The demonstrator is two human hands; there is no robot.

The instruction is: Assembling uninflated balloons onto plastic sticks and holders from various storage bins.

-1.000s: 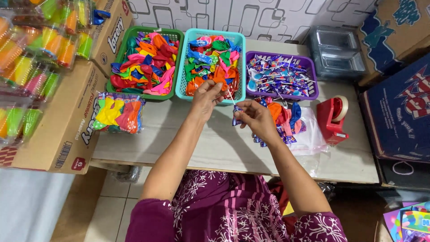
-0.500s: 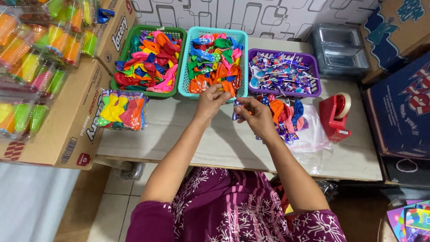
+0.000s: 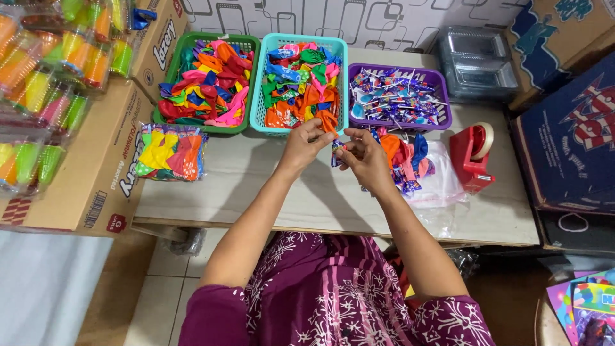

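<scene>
A pale table point(image 3: 256, 192) with a faint marbled top stands against the wall point(image 3: 384, 19), which is white with a pattern of grey rounded rectangles. The floor point(image 3: 173, 288) under the table is laid with light square tiles, and a darker brownish strip runs along their left side. At the lower left a plain whitish surface point(image 3: 45, 288) fills the corner. Cardboard boxes point(image 3: 96, 173) are stacked to the left of the table, and more boxes point(image 3: 564, 128), 1 of them dark blue, stand to its right. The light is even and soft, with only weak shadows on the tabletop.
</scene>
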